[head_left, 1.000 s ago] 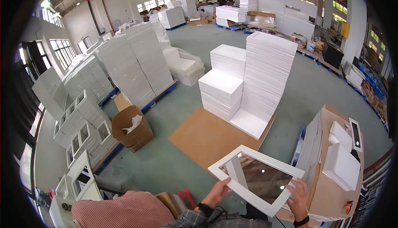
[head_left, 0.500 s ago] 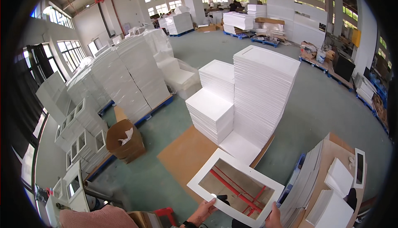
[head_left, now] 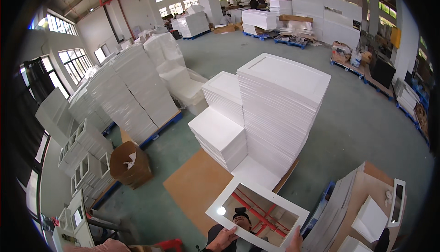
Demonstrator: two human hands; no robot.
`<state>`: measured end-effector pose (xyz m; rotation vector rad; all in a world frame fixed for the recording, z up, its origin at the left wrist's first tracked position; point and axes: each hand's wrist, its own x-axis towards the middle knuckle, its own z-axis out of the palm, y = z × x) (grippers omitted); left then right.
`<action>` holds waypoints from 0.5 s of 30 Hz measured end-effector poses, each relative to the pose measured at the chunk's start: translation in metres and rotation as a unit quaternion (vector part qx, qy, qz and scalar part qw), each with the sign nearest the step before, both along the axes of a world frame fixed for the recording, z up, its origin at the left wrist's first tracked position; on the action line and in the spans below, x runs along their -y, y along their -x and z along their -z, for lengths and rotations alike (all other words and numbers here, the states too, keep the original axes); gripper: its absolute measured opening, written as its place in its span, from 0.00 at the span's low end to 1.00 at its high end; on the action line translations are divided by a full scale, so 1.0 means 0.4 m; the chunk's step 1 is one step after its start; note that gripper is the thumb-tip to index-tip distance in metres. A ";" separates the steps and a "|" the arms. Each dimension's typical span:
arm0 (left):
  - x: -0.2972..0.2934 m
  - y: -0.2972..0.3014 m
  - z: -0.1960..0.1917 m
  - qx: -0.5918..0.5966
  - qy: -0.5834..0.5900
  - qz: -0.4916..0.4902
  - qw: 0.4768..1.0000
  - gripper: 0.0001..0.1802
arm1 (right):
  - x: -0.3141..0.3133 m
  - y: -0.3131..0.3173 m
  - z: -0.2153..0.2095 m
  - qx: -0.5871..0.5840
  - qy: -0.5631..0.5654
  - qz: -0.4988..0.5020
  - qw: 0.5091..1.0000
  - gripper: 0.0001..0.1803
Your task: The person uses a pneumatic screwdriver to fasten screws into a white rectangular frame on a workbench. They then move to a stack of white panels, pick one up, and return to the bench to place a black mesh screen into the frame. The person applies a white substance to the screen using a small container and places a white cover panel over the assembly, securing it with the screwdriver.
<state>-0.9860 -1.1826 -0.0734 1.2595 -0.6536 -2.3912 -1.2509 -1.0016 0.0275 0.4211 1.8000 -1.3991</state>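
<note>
Warehouse floor, seen from above the worker. At far left, leaning rows of white framed panels stand beside an open cardboard box; behind these rises a wrapped stack of white boards on a blue pallet.

At centre, a brown sheet on the floor carries a low stack of white panels, and a much taller stack of white panels just right of it.

At bottom centre, a white-framed mirror is held flat and near level in front of the body, its long axis running from lower left to upper right. The left hand grips the near edge, fingers curled over the frame; the right hand clasps the near right edge. Both lie equally close, the mirror extending away from them toward the tall stack, which stands directly ahead.

At right, a wooden bench with upright white boards and loose panels flanks the mirror closely.
</note>
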 end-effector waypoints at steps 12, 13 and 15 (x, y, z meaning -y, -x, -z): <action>0.229 0.195 0.123 0.109 -0.016 0.131 0.985 0.22 | 0.121 0.161 0.672 -0.241 -0.056 0.025 0.969 0.34; 0.240 0.207 0.109 0.151 -0.042 0.186 0.970 0.23 | 0.130 0.151 0.721 -0.231 0.019 0.157 0.960 0.33; 0.240 0.189 0.267 0.128 -0.032 0.337 0.932 0.21 | 0.165 0.175 0.685 -0.176 -0.018 0.149 0.973 0.33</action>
